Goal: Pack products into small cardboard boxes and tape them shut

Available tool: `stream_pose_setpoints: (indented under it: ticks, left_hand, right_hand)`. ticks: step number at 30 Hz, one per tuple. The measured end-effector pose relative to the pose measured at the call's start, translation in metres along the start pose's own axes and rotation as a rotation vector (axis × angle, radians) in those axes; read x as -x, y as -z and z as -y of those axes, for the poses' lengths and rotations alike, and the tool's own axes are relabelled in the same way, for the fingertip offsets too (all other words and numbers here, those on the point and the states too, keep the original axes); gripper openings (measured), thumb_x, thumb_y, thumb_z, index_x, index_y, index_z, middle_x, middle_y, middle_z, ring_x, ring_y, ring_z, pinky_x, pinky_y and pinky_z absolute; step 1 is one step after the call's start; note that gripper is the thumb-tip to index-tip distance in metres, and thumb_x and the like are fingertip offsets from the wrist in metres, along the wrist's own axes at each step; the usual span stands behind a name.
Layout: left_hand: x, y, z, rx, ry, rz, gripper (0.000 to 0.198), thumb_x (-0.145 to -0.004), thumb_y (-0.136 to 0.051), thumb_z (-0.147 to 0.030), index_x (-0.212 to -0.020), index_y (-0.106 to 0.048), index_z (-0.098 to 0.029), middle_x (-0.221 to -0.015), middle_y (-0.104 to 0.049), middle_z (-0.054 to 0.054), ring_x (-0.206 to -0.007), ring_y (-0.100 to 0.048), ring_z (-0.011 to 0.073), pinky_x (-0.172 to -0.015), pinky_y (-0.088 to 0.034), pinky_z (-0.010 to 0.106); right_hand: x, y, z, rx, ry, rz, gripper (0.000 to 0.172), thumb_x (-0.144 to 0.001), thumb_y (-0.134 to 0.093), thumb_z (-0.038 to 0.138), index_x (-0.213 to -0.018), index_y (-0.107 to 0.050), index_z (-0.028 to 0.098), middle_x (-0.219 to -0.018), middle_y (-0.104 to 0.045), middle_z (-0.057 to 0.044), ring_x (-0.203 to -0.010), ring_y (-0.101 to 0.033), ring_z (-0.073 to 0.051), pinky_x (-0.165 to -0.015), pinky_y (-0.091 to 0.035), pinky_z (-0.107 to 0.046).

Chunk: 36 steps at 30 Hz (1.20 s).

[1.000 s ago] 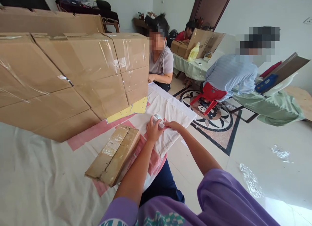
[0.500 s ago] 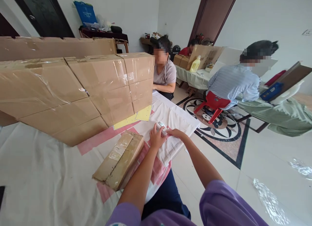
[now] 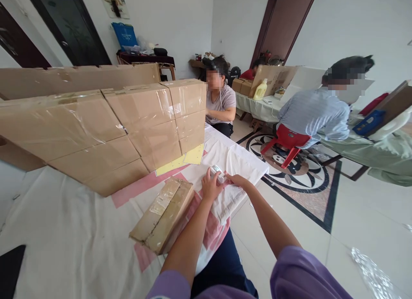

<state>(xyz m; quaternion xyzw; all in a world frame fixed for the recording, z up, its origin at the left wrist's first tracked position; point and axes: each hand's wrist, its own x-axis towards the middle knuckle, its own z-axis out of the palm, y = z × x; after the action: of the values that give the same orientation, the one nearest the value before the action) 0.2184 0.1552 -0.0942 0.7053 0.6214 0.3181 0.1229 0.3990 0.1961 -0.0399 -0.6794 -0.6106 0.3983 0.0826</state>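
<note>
Near the table's right edge, my left hand (image 3: 210, 188) is closed around a small white object (image 3: 217, 171) with a rounded top; its exact kind is too small to make out. My right hand (image 3: 237, 180) is at the object's right side, fingers pinched together close to it. Whether they grip the object itself or a bit of it, I cannot tell. A worn cardboard box (image 3: 162, 213), taped along its top, lies left of my left forearm. Beyond my hands, yellow sheets (image 3: 194, 154) lie by the stacked boxes.
A wall of taped cardboard boxes (image 3: 141, 118) stands along the left of the cloth-covered table (image 3: 80, 230). A person (image 3: 222, 101) sits past its far end. Another sits on a red stool (image 3: 288, 140) at right. Crumpled clear plastic (image 3: 375, 273) lies on the floor.
The view has shifted slightly, so the scene sits a little lower and further right. Both hands stay at the white object with almost no visible change in grip.
</note>
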Motion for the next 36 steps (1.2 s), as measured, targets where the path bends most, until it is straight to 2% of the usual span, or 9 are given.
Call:
stream_pose_setpoints:
  ticks: [3,6,12,19,23,27,30,33,36]
  left_hand:
    - [-0.001,-0.001,0.001,-0.011,-0.001,0.006,0.064,-0.081,-0.079,-0.037,-0.143,-0.060,-0.035,-0.167,-0.031,0.012,-0.135,-0.054,0.0346,-0.117,-0.040,0.050]
    - [-0.001,-0.001,0.000,-0.018,0.006,0.005,0.068,-0.083,-0.078,-0.042,-0.147,-0.057,-0.036,-0.167,-0.032,0.013,-0.139,-0.052,0.0348,-0.117,-0.039,0.049]
    - [-0.002,-0.003,-0.001,-0.030,0.027,0.006,0.069,-0.084,-0.076,-0.051,-0.149,-0.055,-0.036,-0.165,-0.034,0.013,-0.139,-0.051,0.0355,-0.116,-0.040,0.050]
    - [-0.001,-0.005,0.001,-0.063,0.024,-0.004,0.070,-0.084,-0.076,-0.052,-0.148,-0.054,-0.035,-0.166,-0.033,0.012,-0.141,-0.050,0.0348,-0.118,-0.039,0.049]
    - [-0.002,-0.005,0.001,-0.050,0.029,-0.013,0.070,-0.083,-0.076,-0.053,-0.147,-0.055,-0.035,-0.165,-0.033,0.012,-0.142,-0.048,0.0343,-0.118,-0.039,0.048]
    - [-0.001,-0.003,0.000,-0.043,0.048,0.009,0.071,-0.082,-0.077,-0.046,-0.148,-0.054,-0.035,-0.166,-0.032,0.012,-0.140,-0.051,0.0335,-0.118,-0.039,0.048]
    - [0.000,0.000,-0.002,-0.022,0.057,0.022,0.071,-0.081,-0.077,-0.044,-0.148,-0.054,-0.035,-0.166,-0.033,0.012,-0.139,-0.053,0.0343,-0.118,-0.040,0.050]
    - [-0.003,0.003,-0.006,0.029,0.075,0.021,0.072,-0.078,-0.080,-0.036,-0.146,-0.057,-0.034,-0.166,-0.035,0.012,-0.146,-0.046,0.0359,-0.121,-0.038,0.052]
    - [-0.007,0.013,-0.014,0.113,0.116,0.004,0.074,-0.073,-0.083,-0.028,-0.143,-0.059,-0.033,-0.161,-0.044,0.013,-0.147,-0.048,0.0367,-0.119,-0.044,0.051]
  right_hand:
    - [0.002,0.000,0.000,-0.077,-0.044,0.066,0.068,-0.089,-0.043,0.078,-0.074,-0.078,0.021,-0.083,-0.072,-0.010,-0.073,-0.059,-0.020,-0.058,-0.040,-0.030]
    - [0.004,0.001,-0.001,-0.140,-0.040,0.096,0.058,-0.091,-0.047,0.070,-0.084,-0.081,0.023,-0.098,-0.075,-0.008,-0.082,-0.060,-0.020,-0.059,-0.037,-0.028]
    - [0.008,0.001,-0.001,-0.242,-0.026,0.124,0.031,-0.086,-0.063,0.047,-0.083,-0.079,0.021,-0.094,-0.077,-0.006,-0.075,-0.060,-0.018,-0.060,-0.041,-0.029]
    - [0.004,-0.003,-0.008,-0.331,0.023,0.133,0.021,-0.088,-0.066,0.038,-0.079,-0.078,0.023,-0.095,-0.079,-0.004,-0.090,-0.069,-0.022,-0.076,-0.053,-0.029]
    - [-0.004,-0.015,-0.012,-0.260,0.034,0.076,0.015,-0.086,-0.069,0.031,-0.077,-0.077,0.023,-0.099,-0.078,-0.004,-0.105,-0.068,-0.026,-0.086,-0.052,-0.031]
    - [0.001,-0.027,-0.011,-0.146,0.044,-0.022,0.010,-0.083,-0.073,0.028,-0.075,-0.077,0.023,-0.091,-0.074,-0.006,-0.114,-0.063,-0.030,-0.097,-0.045,-0.036]
    - [0.015,-0.026,-0.009,-0.101,0.072,-0.070,0.015,-0.087,-0.069,0.035,-0.080,-0.079,0.026,-0.086,-0.072,-0.005,-0.109,-0.063,-0.029,-0.097,-0.043,-0.036]
    - [0.033,-0.025,-0.002,-0.101,0.107,-0.138,0.020,-0.088,-0.066,0.039,-0.079,-0.078,0.026,-0.082,-0.072,-0.004,-0.104,-0.065,-0.029,-0.093,-0.044,-0.037]
    - [0.053,-0.037,0.007,-0.145,0.165,-0.225,0.026,-0.090,-0.062,0.041,-0.075,-0.075,0.025,-0.079,-0.071,-0.005,-0.096,-0.068,-0.030,-0.086,-0.047,-0.038]
